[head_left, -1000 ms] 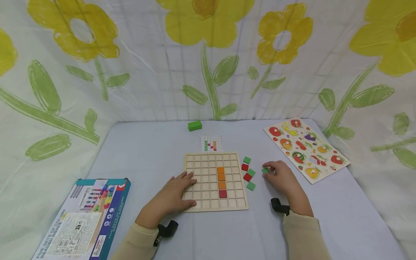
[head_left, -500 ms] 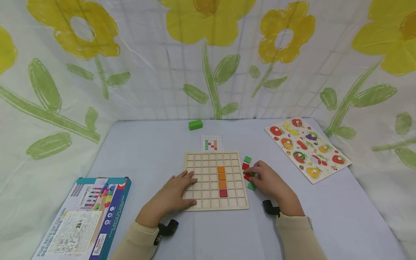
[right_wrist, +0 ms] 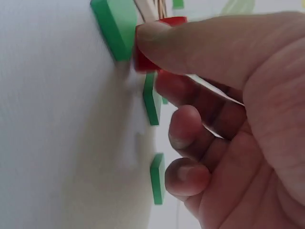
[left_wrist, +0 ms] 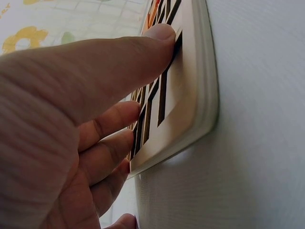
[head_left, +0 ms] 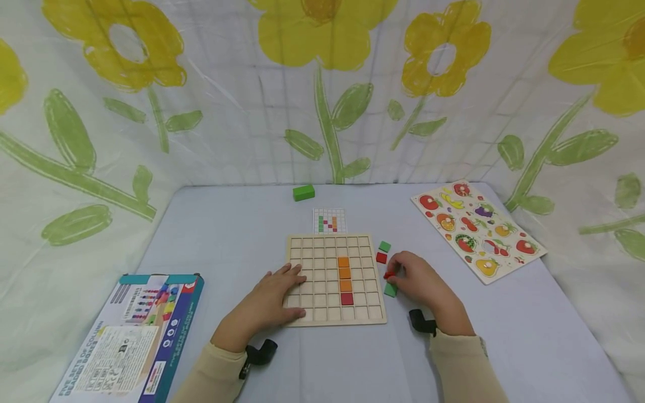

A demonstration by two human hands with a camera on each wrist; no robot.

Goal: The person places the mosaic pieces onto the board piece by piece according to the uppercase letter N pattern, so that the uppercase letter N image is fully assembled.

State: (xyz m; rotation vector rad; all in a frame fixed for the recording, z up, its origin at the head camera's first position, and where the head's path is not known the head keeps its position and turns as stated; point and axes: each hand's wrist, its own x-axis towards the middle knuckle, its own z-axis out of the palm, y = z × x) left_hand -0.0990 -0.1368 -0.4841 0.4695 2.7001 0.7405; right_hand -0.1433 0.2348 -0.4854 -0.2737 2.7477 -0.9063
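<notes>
In the head view a wooden grid board (head_left: 322, 313) lies on the table, with orange tiles (head_left: 345, 273) in one column and a red tile (head_left: 347, 299) just below them. My left hand (head_left: 264, 302) rests on the board's left edge, thumb and fingers extended; the left wrist view shows the thumb (left_wrist: 138, 55) on the board's face. Right of the board, my right hand (head_left: 418, 280) pinches another red tile (right_wrist: 147, 50) between thumb and index finger. Around it lie green tiles (right_wrist: 152, 100) and one more red tile (head_left: 381, 258).
Behind the board lies a small pattern card (head_left: 330, 220), with a green block (head_left: 303, 193) farther back. A fruit puzzle board (head_left: 478, 232) lies at the back right. At the front left is a toy box (head_left: 131, 336). A flowered cloth (head_left: 232, 112) hangs behind the table.
My right hand has moved left, away from where it held a green tile, to the loose tiles, and now pinches a red one. My left hand stays on the board.
</notes>
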